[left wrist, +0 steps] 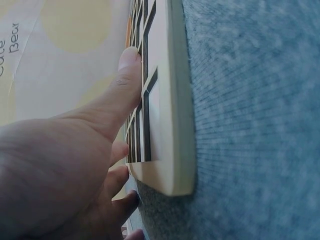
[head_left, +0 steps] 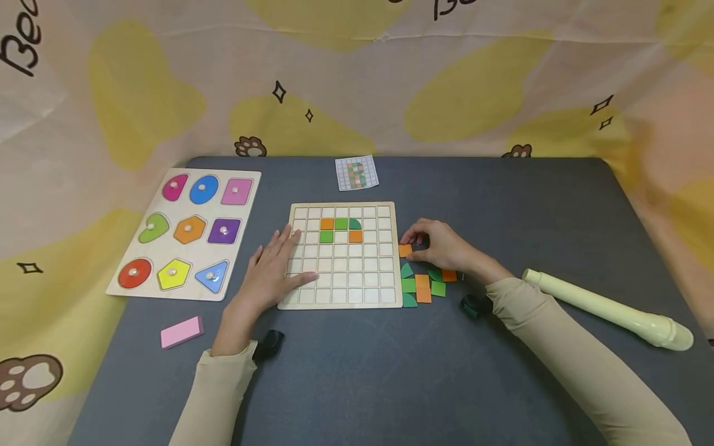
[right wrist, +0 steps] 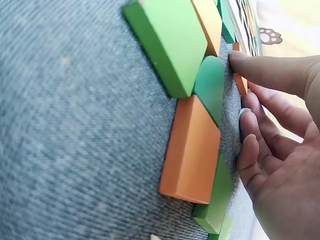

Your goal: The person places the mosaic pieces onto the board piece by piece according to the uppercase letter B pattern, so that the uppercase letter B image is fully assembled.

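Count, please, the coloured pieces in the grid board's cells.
5. Second row from top: an orange square, a green square, a dark green rounded piece. Third row: another green square, below the orange one; another orange square, below the rounded piece. The left hand may hide more.

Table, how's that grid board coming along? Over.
Left hand on grid board, partly covering left edge. Right hand pinching orange tile beside board. Five tiles on board.

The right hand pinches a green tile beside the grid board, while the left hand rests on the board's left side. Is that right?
Not quite: the tile in the right hand is orange, not green, as the head view shows. It is beside the grid board, and the left hand does rest on the board's left side.
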`<act>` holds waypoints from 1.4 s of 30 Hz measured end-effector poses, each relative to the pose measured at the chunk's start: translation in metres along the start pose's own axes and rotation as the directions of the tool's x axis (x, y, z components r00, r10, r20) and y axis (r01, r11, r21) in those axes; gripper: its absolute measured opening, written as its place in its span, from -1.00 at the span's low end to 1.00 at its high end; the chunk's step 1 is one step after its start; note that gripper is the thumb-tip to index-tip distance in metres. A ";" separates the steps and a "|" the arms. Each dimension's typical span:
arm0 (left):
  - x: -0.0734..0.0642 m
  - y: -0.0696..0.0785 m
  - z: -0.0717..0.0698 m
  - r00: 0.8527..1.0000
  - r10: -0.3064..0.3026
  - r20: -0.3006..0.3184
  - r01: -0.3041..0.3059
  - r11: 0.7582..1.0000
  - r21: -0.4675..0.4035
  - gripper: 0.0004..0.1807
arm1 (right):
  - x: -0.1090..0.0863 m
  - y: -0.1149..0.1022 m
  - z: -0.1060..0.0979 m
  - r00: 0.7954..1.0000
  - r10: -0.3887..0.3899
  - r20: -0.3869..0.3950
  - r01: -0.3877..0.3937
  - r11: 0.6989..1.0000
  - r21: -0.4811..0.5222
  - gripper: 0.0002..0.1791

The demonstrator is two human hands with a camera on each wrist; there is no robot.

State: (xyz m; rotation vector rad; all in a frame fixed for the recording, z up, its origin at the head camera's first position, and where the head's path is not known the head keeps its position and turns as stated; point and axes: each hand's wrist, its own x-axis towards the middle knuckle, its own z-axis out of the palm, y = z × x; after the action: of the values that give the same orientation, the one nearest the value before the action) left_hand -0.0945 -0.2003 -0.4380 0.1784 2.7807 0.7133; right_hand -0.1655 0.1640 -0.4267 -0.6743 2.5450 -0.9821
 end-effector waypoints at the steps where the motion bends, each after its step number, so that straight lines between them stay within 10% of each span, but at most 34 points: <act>1: 0.000 0.000 0.000 1.000 -0.002 0.001 0.002 1.000 -0.002 0.12 | 0.000 0.000 0.000 1.000 -0.001 -0.001 0.001 1.000 -0.003 -0.74; 27: 0.000 0.000 0.000 1.000 0.000 0.000 0.000 1.000 0.000 0.13 | 0.002 -0.009 -0.004 1.000 0.013 0.002 -0.013 1.000 -0.020 -0.78; 42: 0.001 -0.002 0.001 1.000 0.007 -0.006 -0.007 1.000 0.002 0.13 | 0.027 -0.036 0.022 0.973 -0.019 -0.231 0.056 0.986 0.158 -0.88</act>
State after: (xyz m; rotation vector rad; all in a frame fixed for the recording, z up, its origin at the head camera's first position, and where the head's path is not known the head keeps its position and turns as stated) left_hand -0.0951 -0.2016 -0.4399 0.1863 2.7877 0.7145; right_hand -0.1665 0.1147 -0.4210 -0.5945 2.6137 -1.3357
